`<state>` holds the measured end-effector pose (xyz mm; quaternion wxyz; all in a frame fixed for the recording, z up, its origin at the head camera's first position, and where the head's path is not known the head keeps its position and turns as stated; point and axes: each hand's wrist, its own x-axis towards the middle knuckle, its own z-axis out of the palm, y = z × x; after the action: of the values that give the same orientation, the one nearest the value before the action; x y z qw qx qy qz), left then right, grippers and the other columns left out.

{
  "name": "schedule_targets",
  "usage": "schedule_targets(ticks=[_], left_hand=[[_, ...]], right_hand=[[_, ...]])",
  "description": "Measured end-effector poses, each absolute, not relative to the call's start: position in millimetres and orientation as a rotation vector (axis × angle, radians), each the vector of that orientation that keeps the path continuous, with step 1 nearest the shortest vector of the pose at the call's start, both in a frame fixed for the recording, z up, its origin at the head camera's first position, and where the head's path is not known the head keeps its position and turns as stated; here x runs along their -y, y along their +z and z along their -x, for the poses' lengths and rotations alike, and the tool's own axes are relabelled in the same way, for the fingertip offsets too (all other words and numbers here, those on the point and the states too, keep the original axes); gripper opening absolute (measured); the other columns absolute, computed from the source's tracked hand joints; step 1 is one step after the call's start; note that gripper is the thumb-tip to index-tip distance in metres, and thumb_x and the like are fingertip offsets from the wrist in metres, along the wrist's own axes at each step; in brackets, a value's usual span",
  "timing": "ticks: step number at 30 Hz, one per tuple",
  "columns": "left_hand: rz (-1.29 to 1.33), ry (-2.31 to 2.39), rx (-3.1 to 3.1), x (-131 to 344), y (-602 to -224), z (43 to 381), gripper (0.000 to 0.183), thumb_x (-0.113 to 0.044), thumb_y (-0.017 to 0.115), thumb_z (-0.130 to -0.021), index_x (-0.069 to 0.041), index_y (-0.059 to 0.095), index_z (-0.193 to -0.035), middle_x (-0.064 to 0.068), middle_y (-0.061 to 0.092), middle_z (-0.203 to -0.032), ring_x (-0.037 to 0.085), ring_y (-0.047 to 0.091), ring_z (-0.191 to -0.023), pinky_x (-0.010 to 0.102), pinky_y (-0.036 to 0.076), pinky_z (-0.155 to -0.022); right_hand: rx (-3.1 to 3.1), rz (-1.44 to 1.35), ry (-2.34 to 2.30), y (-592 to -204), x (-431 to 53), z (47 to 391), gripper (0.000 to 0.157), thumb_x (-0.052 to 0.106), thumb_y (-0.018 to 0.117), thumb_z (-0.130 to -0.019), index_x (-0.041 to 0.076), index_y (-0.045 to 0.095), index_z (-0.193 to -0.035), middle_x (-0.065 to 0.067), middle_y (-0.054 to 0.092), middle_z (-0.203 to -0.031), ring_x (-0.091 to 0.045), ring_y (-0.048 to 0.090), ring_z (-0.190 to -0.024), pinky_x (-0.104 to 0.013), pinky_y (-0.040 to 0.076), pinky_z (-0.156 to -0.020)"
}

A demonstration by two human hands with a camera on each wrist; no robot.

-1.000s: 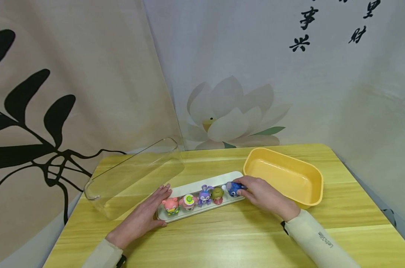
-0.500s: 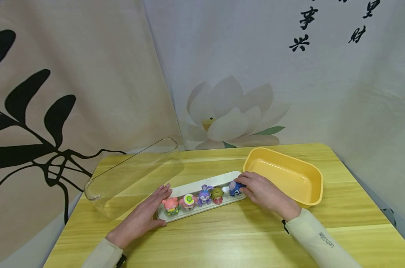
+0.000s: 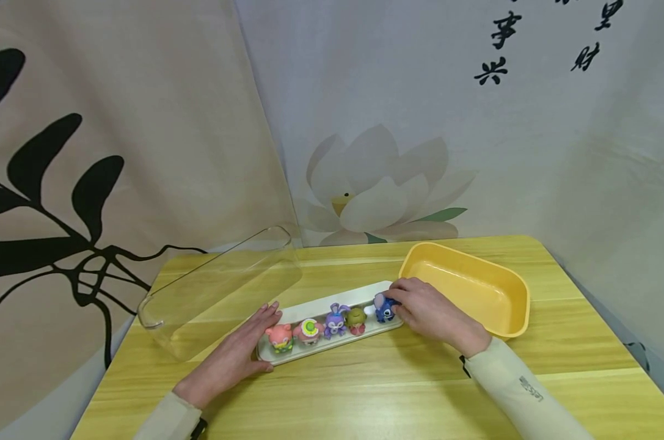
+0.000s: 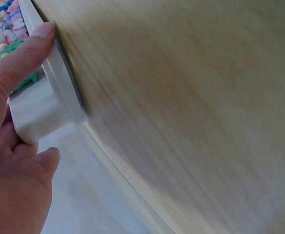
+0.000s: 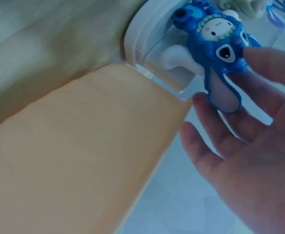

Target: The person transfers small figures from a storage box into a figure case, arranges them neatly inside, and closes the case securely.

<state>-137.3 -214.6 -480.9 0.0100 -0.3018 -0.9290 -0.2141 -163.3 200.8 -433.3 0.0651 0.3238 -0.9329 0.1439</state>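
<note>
A long white tray (image 3: 339, 299) lies slantwise on the table, bearing a row of small figurines. My left hand (image 3: 238, 351) grips its left end, thumb (image 4: 32, 46) on the near edge and fingers at the far side. At the right end, my right hand (image 3: 433, 311) pinches a blue big-eared figurine (image 5: 225, 44) between thumb and fingers, close over the tray. To its left stand an olive-green figurine (image 3: 356, 320), a purple rabbit figurine (image 3: 335, 324), a pink figurine with a yellow-green round top (image 3: 309, 330) and a pink figurine (image 3: 280, 336).
Behind my right hand a yellow plastic bin (image 3: 515, 278) sits at the table's back right. A clear, long cover (image 3: 227, 296) lies at the back left, reaching the left table edge. A printed curtain (image 3: 419, 91) hangs behind the wooden table (image 3: 364, 397).
My right hand has shifted slightly toward the back and turned the blue figurine more upright, so its face shows more. My left hand and the tray have stayed in place.
</note>
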Motion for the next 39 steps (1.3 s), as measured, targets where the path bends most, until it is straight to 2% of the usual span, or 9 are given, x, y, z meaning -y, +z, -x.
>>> schedule_targets(ticks=[7,20,28,34,39], left_hand=[[0.941,-0.654,2.895,215.4,-480.8,137.0,0.102,-0.017,0.096,-0.071,-0.004,0.043,-0.157,0.007,0.028,-0.169,0.03,0.028,-0.154,0.049,0.038,-0.117],[0.946,-0.653,2.902,214.7,-480.0,136.6,0.102,-0.017,0.095,-0.072,-0.004,0.042,-0.157,0.007,0.027,-0.17,0.03,0.027,-0.155,0.05,0.038,-0.117],[0.946,-0.625,2.908,213.7,-479.9,137.4,0.103,-0.019,0.096,-0.071,-0.003,0.042,-0.157,0.008,0.028,-0.17,0.032,0.029,-0.154,0.05,0.038,-0.117],[0.942,-0.561,2.922,216.3,-479.8,137.8,0.104,-0.024,0.096,-0.072,-0.005,0.041,-0.158,0.005,0.028,-0.17,0.03,0.03,-0.153,0.05,0.035,-0.119],[0.974,-0.534,2.873,217.1,-482.2,139.1,0.106,-0.024,0.097,-0.068,-0.004,0.043,-0.157,0.007,0.033,-0.168,0.032,0.033,-0.152,0.053,0.033,-0.12]], right_hand=[[2.835,-0.94,0.403,-436.4,-198.6,163.6,0.041,0.019,0.082,-0.09,0.001,0.07,-0.126,-0.011,0.066,-0.124,-0.029,0.062,-0.115,-0.047,0.054,-0.101],[2.765,-1.008,0.34,-438.1,-199.5,164.8,0.038,0.015,0.084,-0.088,0.001,0.071,-0.121,-0.009,0.069,-0.119,-0.03,0.064,-0.112,-0.048,0.055,-0.098],[2.795,-0.89,0.466,-433.9,-207.1,157.8,0.053,0.021,0.083,-0.086,0.006,0.066,-0.134,-0.013,0.062,-0.136,-0.034,0.057,-0.127,-0.054,0.05,-0.106],[2.752,-0.807,0.571,-427.8,-223.9,151.9,0.053,0.024,0.081,-0.087,0.009,0.066,-0.136,-0.012,0.059,-0.141,-0.034,0.055,-0.13,-0.055,0.048,-0.108],[2.755,-0.726,0.627,-426.9,-238.0,148.6,0.054,0.027,0.078,-0.091,0.01,0.064,-0.139,-0.011,0.055,-0.146,-0.036,0.051,-0.135,-0.057,0.045,-0.111]])
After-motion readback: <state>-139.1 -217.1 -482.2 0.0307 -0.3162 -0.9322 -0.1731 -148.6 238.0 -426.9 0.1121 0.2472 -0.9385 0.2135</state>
